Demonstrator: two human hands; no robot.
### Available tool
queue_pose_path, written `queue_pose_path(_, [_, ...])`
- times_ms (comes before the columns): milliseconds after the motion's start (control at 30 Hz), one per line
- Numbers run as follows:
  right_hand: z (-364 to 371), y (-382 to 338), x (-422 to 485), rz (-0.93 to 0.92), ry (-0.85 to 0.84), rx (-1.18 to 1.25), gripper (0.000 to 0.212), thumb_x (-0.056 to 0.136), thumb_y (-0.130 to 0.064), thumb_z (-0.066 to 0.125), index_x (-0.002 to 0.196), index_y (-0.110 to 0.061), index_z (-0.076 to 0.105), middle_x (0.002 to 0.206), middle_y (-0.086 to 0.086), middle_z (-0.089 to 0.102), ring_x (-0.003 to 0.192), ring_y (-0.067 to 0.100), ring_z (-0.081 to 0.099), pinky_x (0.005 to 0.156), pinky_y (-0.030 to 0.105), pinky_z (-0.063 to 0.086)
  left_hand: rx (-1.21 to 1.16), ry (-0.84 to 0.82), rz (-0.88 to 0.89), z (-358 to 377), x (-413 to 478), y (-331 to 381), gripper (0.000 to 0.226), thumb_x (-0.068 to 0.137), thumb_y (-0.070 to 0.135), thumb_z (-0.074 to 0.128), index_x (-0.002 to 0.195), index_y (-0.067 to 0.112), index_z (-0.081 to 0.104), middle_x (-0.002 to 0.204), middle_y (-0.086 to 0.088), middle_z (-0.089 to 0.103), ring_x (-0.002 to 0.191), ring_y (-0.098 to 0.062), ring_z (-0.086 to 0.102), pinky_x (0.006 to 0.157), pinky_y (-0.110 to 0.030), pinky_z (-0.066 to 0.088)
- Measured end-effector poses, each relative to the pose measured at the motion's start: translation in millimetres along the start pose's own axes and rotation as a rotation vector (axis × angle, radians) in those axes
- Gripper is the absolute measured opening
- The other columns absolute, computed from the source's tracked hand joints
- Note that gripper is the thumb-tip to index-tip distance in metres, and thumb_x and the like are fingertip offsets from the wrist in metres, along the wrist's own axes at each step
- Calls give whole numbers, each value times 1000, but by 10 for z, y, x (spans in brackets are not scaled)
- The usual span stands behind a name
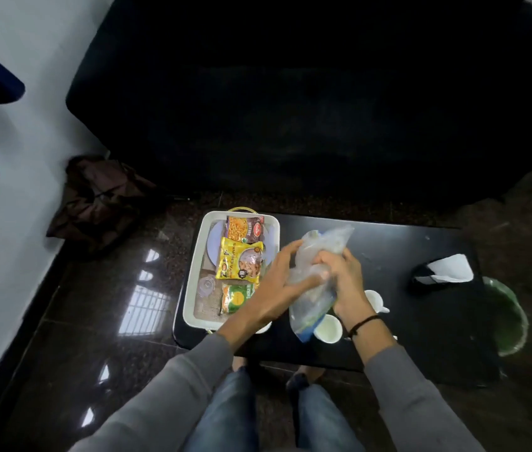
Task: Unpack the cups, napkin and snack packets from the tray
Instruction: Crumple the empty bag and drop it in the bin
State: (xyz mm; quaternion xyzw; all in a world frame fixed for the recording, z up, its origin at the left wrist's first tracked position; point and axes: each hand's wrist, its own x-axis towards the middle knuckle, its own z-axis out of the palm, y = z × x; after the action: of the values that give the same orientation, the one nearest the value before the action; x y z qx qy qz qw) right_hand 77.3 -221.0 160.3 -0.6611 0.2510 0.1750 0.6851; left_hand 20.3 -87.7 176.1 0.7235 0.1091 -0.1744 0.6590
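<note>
A white rectangular tray (192, 272) lies on the left end of a black low table (404, 288). In it lie an orange and maroon snack packet (244, 229), a yellow packet (240, 261) and a green packet (236, 296). A clear plastic bag (318, 252) is held above the table, just right of the tray. My left hand (279, 278) grips its lower left side and my right hand (344, 278) grips its middle. Two white cups (328, 328) (376, 300) stand on the table under the bag. A white napkin (450, 268) rests on a dark holder at the right.
A green bin (507, 316) stands past the table's right end. A large black sofa (290, 109) fills the far side. A brown bag (101, 197) lies on the dark glossy floor by the white wall. My knees are under the table's near edge.
</note>
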Motion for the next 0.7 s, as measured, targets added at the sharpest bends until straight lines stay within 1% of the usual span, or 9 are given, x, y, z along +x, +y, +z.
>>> queue_pose_path(100, [-89, -85, -46, 92, 92, 88, 19, 82, -5, 63, 99, -2, 70, 76, 6, 70, 49, 11, 65, 39, 18, 48, 41, 0, 49, 275, -82, 50, 92, 76, 51, 85, 150, 38, 33, 145, 19, 46, 126, 14, 48, 100, -10, 44])
queue_pose_path(167, [-147, -94, -110, 147, 77, 135, 32, 84, -13, 63, 114, -2, 68, 89, 13, 72, 62, 18, 70, 50, 25, 55, 49, 68, 81, 410, -77, 108, 92, 75, 40, 89, 150, 35, 36, 144, 17, 47, 124, 17, 48, 97, -5, 43])
queue_pose_path(233, [-228, -97, -190, 183, -3, 195, 42, 85, -27, 62, 120, -5, 69, 100, 16, 74, 83, 28, 71, 68, 36, 61, 43, 148, 95, 496, -87, 190, 84, 80, 32, 87, 149, 29, 40, 136, 21, 50, 115, 26, 46, 89, 2, 40])
queue_pose_path(300, [-319, -102, -254, 176, -83, 267, 47, 88, -43, 60, 118, -9, 75, 105, 13, 78, 95, 30, 73, 75, 40, 61, 10, 223, 120, 540, -87, 216, 70, 86, 27, 81, 146, 24, 46, 129, 25, 53, 109, 29, 48, 85, 3, 40])
queue_pose_path(367, [-388, -128, -327, 150, -122, 277, 61, 89, -66, 56, 119, -17, 77, 110, 12, 80, 101, 29, 76, 83, 44, 62, -23, 261, 133, 561, -107, 233, 57, 90, 30, 77, 142, 25, 52, 126, 22, 59, 108, 24, 53, 84, -1, 44])
queue_pose_path(433, [-407, -167, -414, 150, -90, 205, 70, 87, -81, 48, 115, -23, 78, 102, 7, 82, 98, 27, 78, 86, 45, 62, -59, 269, 126, 583, -123, 238, 45, 93, 30, 74, 135, 28, 58, 118, 20, 66, 105, 15, 61, 78, -5, 49])
queue_pose_path(533, [-413, -239, -522, 164, -13, 96, 51, 101, -62, 44, 103, -22, 76, 85, 0, 82, 86, 21, 76, 70, 36, 61, -108, 266, 128, 601, -102, 262, 25, 94, 23, 71, 119, 27, 65, 104, 15, 72, 89, 6, 68, 66, -11, 54])
queue_pose_path(633, [-461, -265, -612, 61, 50, 32, 33, 105, -37, 47, 108, -14, 70, 104, 6, 75, 95, 26, 72, 76, 37, 60, -125, 218, 110, 641, -79, 304, 9, 94, 19, 67, 102, 21, 66, 94, 4, 74, 80, -6, 70, 65, -21, 58])
queue_pose_path(700, [-529, -262, -684, -43, 58, -66, 19, 105, -30, 49, 118, -23, 61, 126, 5, 65, 107, 23, 66, 76, 28, 55, -88, 221, 87, 680, -56, 320, 2, 92, 18, 63, 92, 17, 65, 80, 9, 71, 70, 0, 66, 61, -16, 53])
